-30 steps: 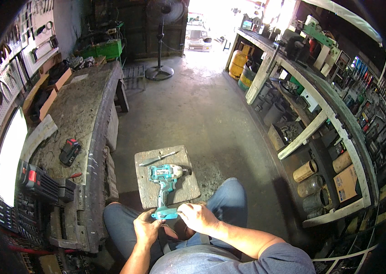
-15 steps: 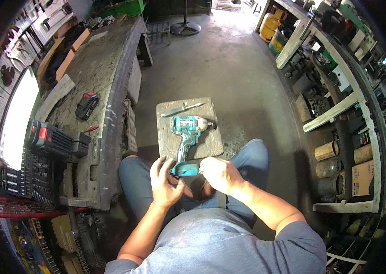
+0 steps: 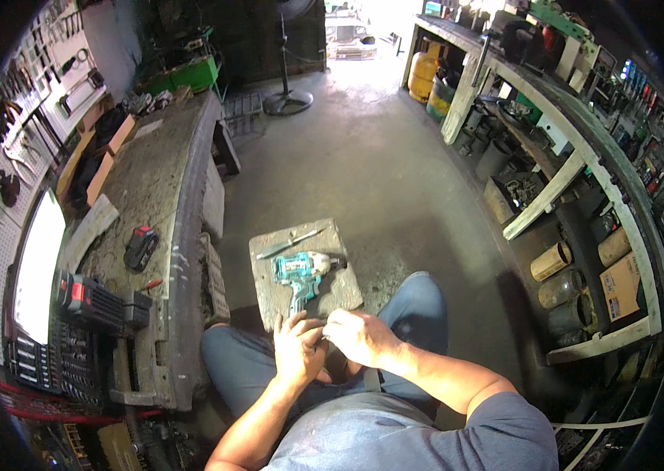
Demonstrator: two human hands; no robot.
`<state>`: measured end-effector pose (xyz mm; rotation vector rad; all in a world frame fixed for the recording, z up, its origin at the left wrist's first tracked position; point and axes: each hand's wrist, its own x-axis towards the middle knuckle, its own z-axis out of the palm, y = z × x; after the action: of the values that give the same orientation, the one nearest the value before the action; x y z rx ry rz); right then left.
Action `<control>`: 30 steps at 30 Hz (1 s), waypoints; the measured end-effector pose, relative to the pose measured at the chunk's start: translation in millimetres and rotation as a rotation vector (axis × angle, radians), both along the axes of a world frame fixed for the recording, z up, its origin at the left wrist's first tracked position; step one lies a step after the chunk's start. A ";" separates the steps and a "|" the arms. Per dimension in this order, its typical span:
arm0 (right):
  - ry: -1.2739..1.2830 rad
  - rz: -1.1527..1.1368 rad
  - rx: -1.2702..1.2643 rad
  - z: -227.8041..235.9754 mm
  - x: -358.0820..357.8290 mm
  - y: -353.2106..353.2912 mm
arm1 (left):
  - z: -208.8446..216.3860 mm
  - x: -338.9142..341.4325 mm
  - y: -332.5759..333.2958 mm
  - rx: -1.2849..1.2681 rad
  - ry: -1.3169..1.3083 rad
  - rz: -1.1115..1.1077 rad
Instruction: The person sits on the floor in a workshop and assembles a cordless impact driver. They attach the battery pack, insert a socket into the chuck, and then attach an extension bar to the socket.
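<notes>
fingers (image 3: 291, 325) bunched at the handle end of a teal power driver (image 3: 300, 269)

left hand (image 3: 298, 353): fingers bent, partly spread. right hand (image 3: 365, 339): thumb and fingers drawn in close, tips right by the left ones. can't tell what either has hold of, contact is hidden. both hands sit over the person's lap, jeans (image 3: 414, 310) either side.

driver lies on its side on a worn wooden block (image 3: 340, 292), nose to the right, handle toward the person, its foot out of sight behind the left fingers. screwdriver (image 3: 289, 244) on the same block, just past the driver, tip to the right.

left workbench (image 3: 151, 169): small red-handled tool (image 3: 151, 284), then a black and red battery pack (image 3: 142, 248).

right shelving: cardboard box (image 3: 620, 284), open cans (image 3: 552, 261) beside it.

farther: yellow cylinder (image 3: 424, 76), fan stand (image 3: 287, 103), vehicle (image 3: 350, 39) in the bright doorway.
</notes>
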<state>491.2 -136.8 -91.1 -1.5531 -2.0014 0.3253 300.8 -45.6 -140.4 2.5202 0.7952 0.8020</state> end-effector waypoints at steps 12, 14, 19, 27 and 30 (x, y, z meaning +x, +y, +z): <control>-0.142 0.499 -0.088 17.5 28.4 29.8 | -2.9 -0.9 2.6 0.018 0.010 -0.050; -0.177 0.547 -0.118 18.4 32.0 33.7 | -5.7 -1.6 3.3 0.028 0.018 -0.059; -0.157 0.423 -0.129 9.5 21.5 35.9 | -11.8 -1.2 6.7 0.010 -0.004 -0.044; -0.317 0.293 -0.109 21.2 8.4 27.6 | -3.7 -5.9 12.5 -0.075 -0.020 -0.098; -0.438 0.287 -0.142 29.7 3.8 25.4 | -1.6 -7.6 13.0 -0.127 0.010 -0.096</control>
<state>495.0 -111.3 -61.4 -1.5182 -2.6031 0.2573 293.2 -32.6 -141.9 2.4313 0.6995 0.6865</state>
